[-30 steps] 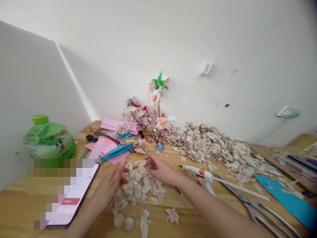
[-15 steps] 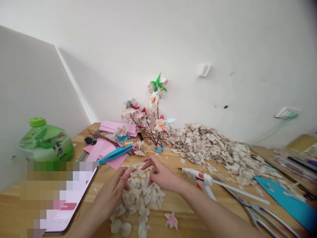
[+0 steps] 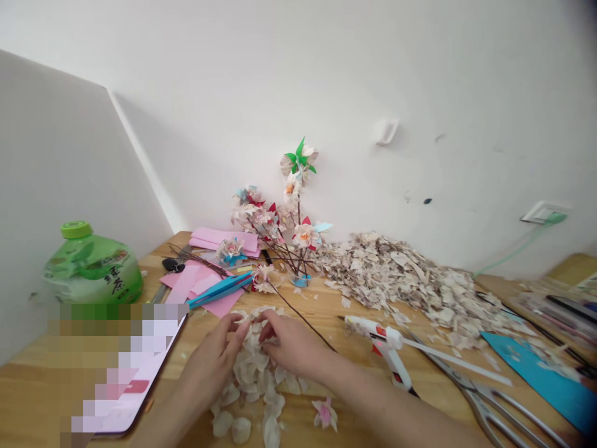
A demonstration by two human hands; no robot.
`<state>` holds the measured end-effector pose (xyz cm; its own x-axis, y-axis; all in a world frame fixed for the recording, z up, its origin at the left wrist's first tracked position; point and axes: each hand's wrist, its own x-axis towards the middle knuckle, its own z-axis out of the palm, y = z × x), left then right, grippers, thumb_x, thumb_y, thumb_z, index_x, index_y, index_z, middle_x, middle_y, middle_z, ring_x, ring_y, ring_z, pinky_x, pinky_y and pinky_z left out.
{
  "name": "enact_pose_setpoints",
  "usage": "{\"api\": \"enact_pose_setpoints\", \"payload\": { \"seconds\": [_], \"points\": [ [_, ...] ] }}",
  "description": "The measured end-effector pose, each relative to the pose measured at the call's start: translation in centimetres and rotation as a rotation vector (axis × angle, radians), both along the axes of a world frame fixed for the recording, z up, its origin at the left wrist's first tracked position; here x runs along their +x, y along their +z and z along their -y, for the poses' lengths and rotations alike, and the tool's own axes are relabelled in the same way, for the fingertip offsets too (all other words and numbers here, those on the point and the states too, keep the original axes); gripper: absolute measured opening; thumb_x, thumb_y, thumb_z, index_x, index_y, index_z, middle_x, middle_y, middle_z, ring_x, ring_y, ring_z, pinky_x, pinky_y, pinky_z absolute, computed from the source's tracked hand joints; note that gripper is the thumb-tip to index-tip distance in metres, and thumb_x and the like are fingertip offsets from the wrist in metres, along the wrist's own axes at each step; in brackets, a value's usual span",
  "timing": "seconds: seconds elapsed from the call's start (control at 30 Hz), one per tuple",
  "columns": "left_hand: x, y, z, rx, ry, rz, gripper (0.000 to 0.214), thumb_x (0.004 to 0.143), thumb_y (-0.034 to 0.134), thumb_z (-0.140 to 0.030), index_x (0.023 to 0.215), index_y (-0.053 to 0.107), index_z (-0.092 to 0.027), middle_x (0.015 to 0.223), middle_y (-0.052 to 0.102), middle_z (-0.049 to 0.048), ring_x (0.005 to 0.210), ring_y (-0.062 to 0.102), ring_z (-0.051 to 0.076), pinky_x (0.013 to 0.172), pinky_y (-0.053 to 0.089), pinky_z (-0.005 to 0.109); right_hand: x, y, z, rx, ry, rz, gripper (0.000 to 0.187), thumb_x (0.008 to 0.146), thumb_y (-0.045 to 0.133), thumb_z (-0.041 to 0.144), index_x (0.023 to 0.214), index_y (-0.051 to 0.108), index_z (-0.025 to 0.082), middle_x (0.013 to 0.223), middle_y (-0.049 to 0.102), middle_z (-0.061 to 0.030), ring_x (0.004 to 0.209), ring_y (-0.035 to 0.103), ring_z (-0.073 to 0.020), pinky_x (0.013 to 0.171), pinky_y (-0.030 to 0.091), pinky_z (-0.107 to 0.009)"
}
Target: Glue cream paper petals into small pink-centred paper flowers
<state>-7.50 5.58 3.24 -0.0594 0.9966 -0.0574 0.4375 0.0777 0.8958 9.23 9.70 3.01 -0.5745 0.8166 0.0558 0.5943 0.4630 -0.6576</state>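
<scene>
White dried petals [image 3: 254, 373] lie in a loose heap between my hands. My left hand [image 3: 217, 345] is over the heap's left side, thumb and fingers drawn together; what they pinch is too small to make out. From the right, my right hand [image 3: 291, 342] meets the petals with curled fingertips, close to those of the left; its hold is also unclear. Behind the hands lies a petal flower on a thin brown stem [image 3: 265, 278]. A small flower with a pink centre [image 3: 324, 414] rests below my right forearm.
A glue gun [image 3: 385, 345] and large scissors [image 3: 476, 389] lie to the right, beside a blue sheet [image 3: 541, 382]. Flower twigs [image 3: 298, 239] and a petal pile [image 3: 396, 274] stand by the wall. At left are a phone [image 3: 140, 386], green bottle [image 3: 93, 267] and blue tweezers [image 3: 221, 289].
My right hand has moved left and down, bringing its fingertips close to my left hand's. More of the flower's stem and the glue gun's handle now shows.
</scene>
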Motion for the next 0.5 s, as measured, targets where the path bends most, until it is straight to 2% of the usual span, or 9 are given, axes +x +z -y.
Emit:
{"api": "enact_pose_setpoints", "payload": {
  "seconds": [0.17, 0.33, 0.4, 0.5],
  "points": [
    [0.3, 0.3, 0.3, -0.04, -0.021, 0.007, 0.045, 0.079, 0.036, -0.056, 0.104, 0.051, -0.022, 0.098, 0.067, 0.008, 0.072, 0.068, 0.024, 0.069, 0.047, 0.033, 0.5, -1.0, -1.3, -0.053, -0.05, -0.05, 0.041, 0.07, 0.049, 0.004, 0.107, 0.043, 0.02, 0.084, 0.068, -0.0033, 0.074, 0.064, -0.0151, 0.062, 0.046, -0.024],
    [0.5, 0.9, 0.4, -0.066, -0.037, -0.005, 0.046, 0.079, 0.035, -0.056, 0.105, 0.05, -0.021, 0.088, 0.068, 0.0045, 0.053, 0.064, 0.02, 0.058, 0.044, 0.032, 1.3, 0.5, -0.3, -0.068, 0.072, -0.043, 0.051, 0.064, 0.057, 0.007, 0.111, 0.045, 0.023, 0.093, 0.066, -0.0027, 0.08, 0.061, -0.0158, 0.068, 0.047, -0.025],
    [0.4, 0.8, 0.3, -0.059, -0.021, -0.009, 0.045, 0.079, 0.034, -0.056, 0.104, 0.05, -0.022, 0.088, 0.068, 0.0046, 0.058, 0.064, 0.021, 0.06, 0.044, 0.033, 1.5, 1.2, 0.4, -0.071, 0.168, -0.013, 0.054, 0.06, 0.062, 0.009, 0.11, 0.049, 0.024, 0.098, 0.065, -0.0024, 0.086, 0.06, -0.018, 0.073, 0.046, -0.028],
    [0.2, 0.6, 0.0, -0.026, 0.011, -0.005, 0.043, 0.081, 0.033, -0.054, 0.104, 0.048, -0.022, 0.099, 0.066, 0.0078, 0.08, 0.065, 0.024, 0.073, 0.044, 0.036, 1.7, 1.6, 0.8, -0.207, 0.235, -0.051, 0.057, 0.061, 0.056, 0.004, 0.113, 0.046, 0.024, 0.094, 0.066, -0.0017, 0.08, 0.062, -0.0163, 0.068, 0.047, -0.026]
  ]
}}
